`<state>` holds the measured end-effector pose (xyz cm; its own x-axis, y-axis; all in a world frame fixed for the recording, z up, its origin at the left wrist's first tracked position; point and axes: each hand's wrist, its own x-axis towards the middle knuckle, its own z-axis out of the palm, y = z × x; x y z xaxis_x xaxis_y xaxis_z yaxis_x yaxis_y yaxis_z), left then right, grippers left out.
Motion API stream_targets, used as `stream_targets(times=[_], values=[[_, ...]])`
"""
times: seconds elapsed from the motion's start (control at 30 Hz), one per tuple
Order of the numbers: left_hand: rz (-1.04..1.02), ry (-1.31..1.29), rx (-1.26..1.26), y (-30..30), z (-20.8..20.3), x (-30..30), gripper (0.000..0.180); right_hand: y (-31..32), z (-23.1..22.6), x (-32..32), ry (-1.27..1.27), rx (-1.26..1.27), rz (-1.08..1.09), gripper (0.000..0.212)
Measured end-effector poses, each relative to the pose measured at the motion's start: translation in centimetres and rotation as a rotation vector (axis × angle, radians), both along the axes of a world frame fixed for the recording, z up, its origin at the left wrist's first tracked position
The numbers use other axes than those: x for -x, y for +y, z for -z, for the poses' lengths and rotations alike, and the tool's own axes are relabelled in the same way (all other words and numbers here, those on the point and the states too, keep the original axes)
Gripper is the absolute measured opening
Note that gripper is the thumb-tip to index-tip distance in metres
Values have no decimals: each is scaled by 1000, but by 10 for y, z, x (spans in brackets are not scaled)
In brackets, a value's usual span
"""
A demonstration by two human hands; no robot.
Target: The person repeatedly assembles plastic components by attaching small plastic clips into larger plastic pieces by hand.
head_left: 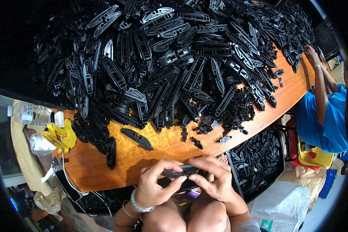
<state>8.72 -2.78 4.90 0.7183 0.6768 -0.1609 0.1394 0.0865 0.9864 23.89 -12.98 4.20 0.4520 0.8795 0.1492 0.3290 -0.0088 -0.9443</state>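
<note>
Above my knees, just off the table's near edge, I hold a long black plastic part point(186, 169) level between both hands. My left hand point(155, 186), with a beaded bracelet at the wrist, pinches its left end between thumb and fingers. On the other end my right hand point(214, 178) is closed, its fingers somewhat blurred. A pointed oval black piece point(137, 139) lies alone on the wooden table point(150, 152) ahead. Small black clips point(197, 143) are scattered to its right, beside a heap of small black pieces point(236, 112).
A large pile of black plastic parts point(166, 62) covers the table. At left are a clear bottle point(34, 115), a yellow tool point(63, 135) and a thread spool point(41, 144). Right of me stands a bin of black parts point(255, 162); beyond it sits a person in blue point(323, 120).
</note>
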Motion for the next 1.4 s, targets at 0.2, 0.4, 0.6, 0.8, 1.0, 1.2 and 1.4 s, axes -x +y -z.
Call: stream_targets(times=[0.2,0.4,0.6,0.8,1.0,1.2,1.4], values=[[294,95,-198,21,-13,13,24,-9,1,-11,-7,47,-337,29],[-128,611,-1194,54,0,10,25,28,3,-13,-623,50,151,25],[1,525,-1285,49,3,21,20,34,17,-7,-632,0,138,25],[-6,346,-1234,35,2,35,20,12,21,-5,172,-65,146,19],[-37,452,-1066,48,-2,28,39,3,27,-9,459,-142,185,18],[76,135,-656,23,-12,2,26,9,11,-7,246,-225,36,11],[118,68,-433,10,-14,-2,25,12,4,0,158,-134,-52,12]])
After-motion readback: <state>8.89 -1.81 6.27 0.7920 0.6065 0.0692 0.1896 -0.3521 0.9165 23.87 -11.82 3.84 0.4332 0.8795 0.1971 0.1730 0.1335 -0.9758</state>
